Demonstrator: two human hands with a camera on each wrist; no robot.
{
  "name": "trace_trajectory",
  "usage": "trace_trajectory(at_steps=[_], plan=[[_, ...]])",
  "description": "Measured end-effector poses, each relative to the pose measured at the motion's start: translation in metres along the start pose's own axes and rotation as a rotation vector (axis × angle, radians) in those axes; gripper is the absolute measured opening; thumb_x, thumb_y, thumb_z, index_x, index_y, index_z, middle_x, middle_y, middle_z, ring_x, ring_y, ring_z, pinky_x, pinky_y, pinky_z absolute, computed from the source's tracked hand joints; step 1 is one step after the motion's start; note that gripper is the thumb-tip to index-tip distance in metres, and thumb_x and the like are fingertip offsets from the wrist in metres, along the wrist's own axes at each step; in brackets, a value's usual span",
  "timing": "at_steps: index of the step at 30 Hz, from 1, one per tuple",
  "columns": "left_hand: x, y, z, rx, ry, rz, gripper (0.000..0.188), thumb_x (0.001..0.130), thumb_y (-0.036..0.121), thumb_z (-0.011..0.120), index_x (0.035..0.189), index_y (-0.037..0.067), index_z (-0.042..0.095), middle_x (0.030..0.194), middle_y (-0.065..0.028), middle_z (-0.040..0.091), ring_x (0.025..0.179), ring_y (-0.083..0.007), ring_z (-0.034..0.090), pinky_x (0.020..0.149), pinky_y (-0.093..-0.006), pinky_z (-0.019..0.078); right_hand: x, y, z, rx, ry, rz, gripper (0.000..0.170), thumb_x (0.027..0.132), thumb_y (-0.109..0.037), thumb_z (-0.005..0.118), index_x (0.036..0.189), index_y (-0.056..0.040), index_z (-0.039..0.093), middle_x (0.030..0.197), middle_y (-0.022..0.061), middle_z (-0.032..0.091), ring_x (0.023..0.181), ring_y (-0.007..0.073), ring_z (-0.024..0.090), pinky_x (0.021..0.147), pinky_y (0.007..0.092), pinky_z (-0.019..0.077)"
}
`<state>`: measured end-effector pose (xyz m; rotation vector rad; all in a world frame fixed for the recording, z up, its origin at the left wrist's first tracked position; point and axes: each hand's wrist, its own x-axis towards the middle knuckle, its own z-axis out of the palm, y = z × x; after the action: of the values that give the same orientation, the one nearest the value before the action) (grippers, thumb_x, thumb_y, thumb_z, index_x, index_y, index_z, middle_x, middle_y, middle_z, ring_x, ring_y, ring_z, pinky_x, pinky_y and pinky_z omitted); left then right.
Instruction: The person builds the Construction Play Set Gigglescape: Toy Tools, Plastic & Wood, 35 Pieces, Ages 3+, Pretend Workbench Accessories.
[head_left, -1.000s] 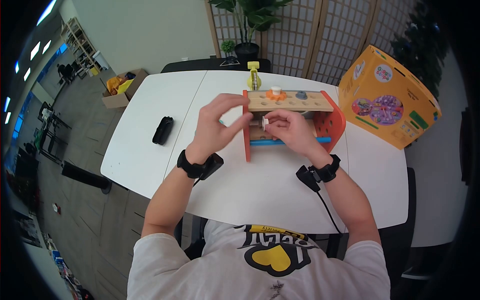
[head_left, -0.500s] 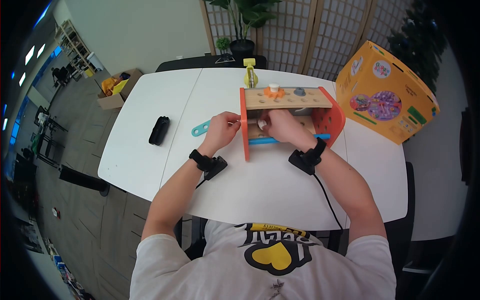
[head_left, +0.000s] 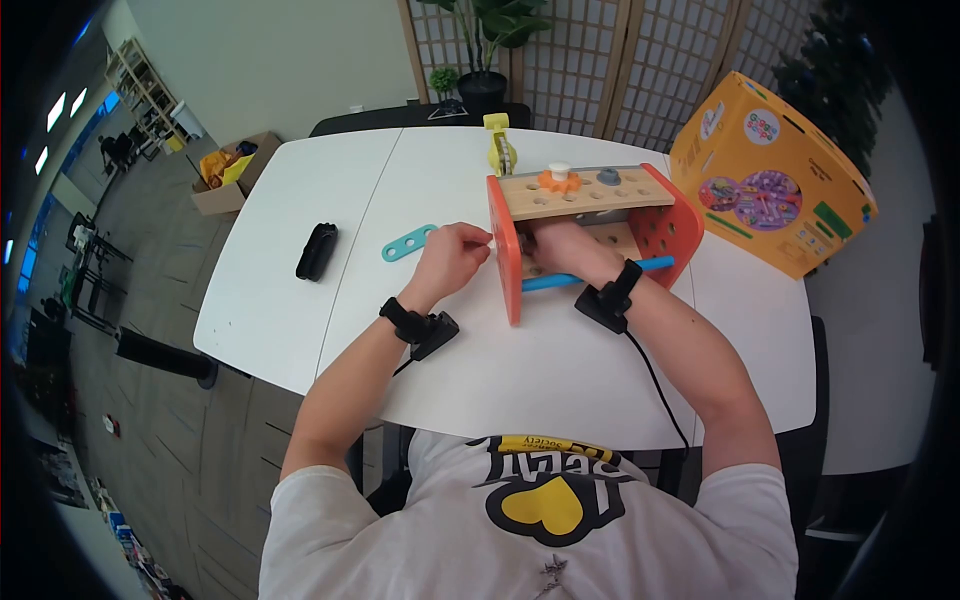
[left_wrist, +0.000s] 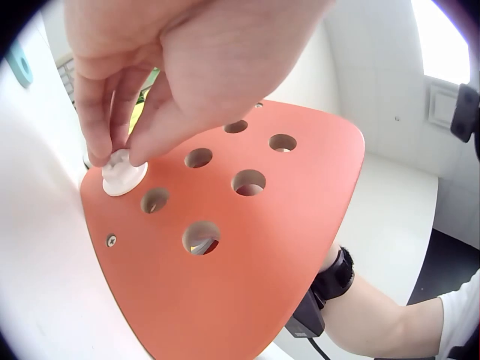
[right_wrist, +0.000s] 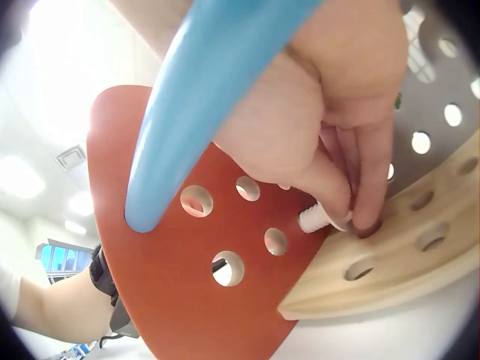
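A toy workbench with an orange-red side panel [head_left: 506,265] stands on the white table. My left hand [head_left: 450,265] is at the outer face of that panel. In the left wrist view its fingertips pinch a white plastic nut [left_wrist: 124,175] against a corner hole. My right hand [head_left: 568,250] reaches inside, under the wooden top [head_left: 590,195]. There, in the right wrist view, its thumb and fingers pinch the head of a white threaded bolt [right_wrist: 313,219], whose shank points at the panel near the lower wooden board [right_wrist: 397,259]. A blue rod [right_wrist: 199,97] crosses before the right hand.
Left of the workbench lie a teal perforated strip [head_left: 408,244] and a black case [head_left: 317,252]. A yellow toy piece [head_left: 500,145] is behind it, and a large yellow-orange box [head_left: 770,180] stands at right. An orange gear [head_left: 560,181] and grey piece [head_left: 608,177] sit on top.
My right hand has gone deeper into the workbench with the bolt. The left hand has lowered to the panel's outer side, uncovering the teal strip. The workbench has shifted slightly right and turned.
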<state>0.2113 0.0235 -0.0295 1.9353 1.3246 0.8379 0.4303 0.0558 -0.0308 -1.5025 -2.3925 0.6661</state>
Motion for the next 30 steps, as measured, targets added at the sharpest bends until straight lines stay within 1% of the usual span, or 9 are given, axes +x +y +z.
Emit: trace_trajectory(at_steps=[1,4,7,10,13,16,19,25,30], plan=[[0.000,0.001,0.000,0.011,0.000,0.002,0.019,0.088,0.002,0.070,0.105,-0.006,0.073,0.103,-0.0169,0.075,0.091,-0.0249,0.073,0.083,-0.0332,0.0576,0.000,0.001,0.000,0.006,0.010,-0.008,0.028,0.092,-0.007,0.057,0.119,-0.0025,0.062,0.118,0.0242,0.066,0.109,0.0400,0.065,0.091,0.0463,0.0541],[0.000,0.004,0.000,0.028,-0.004,0.001,0.020,0.087,0.003,0.071,0.106,-0.006,0.073,0.104,-0.0170,0.075,0.089,-0.0248,0.073,0.083,-0.0331,0.0573,-0.001,-0.002,-0.002,-0.036,0.022,-0.015,0.024,0.089,-0.005,0.061,0.112,-0.0006,0.066,0.106,0.0220,0.068,0.099,0.0388,0.065,0.086,0.0423,0.0522],[0.003,0.000,0.003,0.045,0.004,0.009,0.021,0.087,0.004,0.072,0.106,-0.006,0.073,0.099,-0.0177,0.075,0.085,-0.0251,0.073,0.080,-0.0334,0.0570,-0.002,-0.004,-0.004,0.003,0.017,-0.010,0.026,0.088,-0.006,0.061,0.113,-0.0014,0.066,0.108,0.0223,0.069,0.098,0.0394,0.065,0.085,0.0428,0.0523],[0.004,0.001,0.004,0.129,-0.007,-0.010,0.022,0.086,0.005,0.074,0.106,-0.005,0.073,0.092,-0.0189,0.075,0.079,-0.0257,0.072,0.075,-0.0338,0.0564,-0.003,-0.007,-0.010,-0.060,-0.109,0.035,0.026,0.088,-0.008,0.063,0.113,-0.0011,0.065,0.108,0.0233,0.069,0.098,0.0399,0.065,0.085,0.0433,0.0527],[0.003,0.002,0.004,0.159,0.008,-0.012,0.022,0.086,0.007,0.075,0.105,-0.003,0.074,0.087,-0.0192,0.075,0.073,-0.0265,0.070,0.072,-0.0342,0.0558,-0.005,-0.002,-0.002,0.040,0.036,0.006,0.026,0.088,-0.010,0.064,0.113,-0.0005,0.066,0.108,0.0239,0.068,0.098,0.0404,0.065,0.085,0.0435,0.0533],[0.003,0.006,0.004,0.169,0.007,-0.020,0.021,0.086,0.009,0.075,0.105,-0.001,0.075,0.086,-0.0183,0.075,0.071,-0.0265,0.069,0.072,-0.0342,0.0556,-0.001,0.006,0.005,0.044,0.083,-0.052,0.026,0.088,-0.011,0.065,0.112,0.0001,0.066,0.107,0.0242,0.068,0.099,0.0410,0.065,0.085,0.0437,0.0534],[0.004,0.003,0.005,0.167,0.005,0.012,0.021,0.087,0.010,0.074,0.105,0.001,0.075,0.085,-0.0179,0.075,0.071,-0.0269,0.070,0.071,-0.0345,0.0554,-0.003,0.003,0.002,0.017,0.060,-0.028,0.025,0.088,-0.008,0.063,0.111,0.0004,0.066,0.107,0.0240,0.069,0.098,0.0408,0.066,0.085,0.0439,0.0535],[0.006,-0.003,0.007,0.108,0.002,0.025,0.022,0.088,0.008,0.073,0.108,-0.001,0.074,0.091,-0.0163,0.077,0.081,-0.0250,0.075,0.076,-0.0332,0.0570,-0.005,-0.010,-0.010,-0.084,-0.058,0.000,0.023,0.087,-0.003,0.058,0.108,0.0005,0.067,0.106,0.0244,0.069,0.099,0.0402,0.066,0.084,0.0444,0.0540],[0.005,-0.002,0.007,0.095,-0.004,-0.004,0.022,0.088,0.007,0.073,0.108,-0.002,0.074,0.092,-0.0166,0.077,0.084,-0.0235,0.075,0.078,-0.0328,0.0573,-0.009,-0.011,-0.008,-0.047,0.015,0.022,0.024,0.087,-0.005,0.060,0.109,0.0002,0.067,0.107,0.0241,0.069,0.099,0.0400,0.066,0.084,0.0445,0.0541]])
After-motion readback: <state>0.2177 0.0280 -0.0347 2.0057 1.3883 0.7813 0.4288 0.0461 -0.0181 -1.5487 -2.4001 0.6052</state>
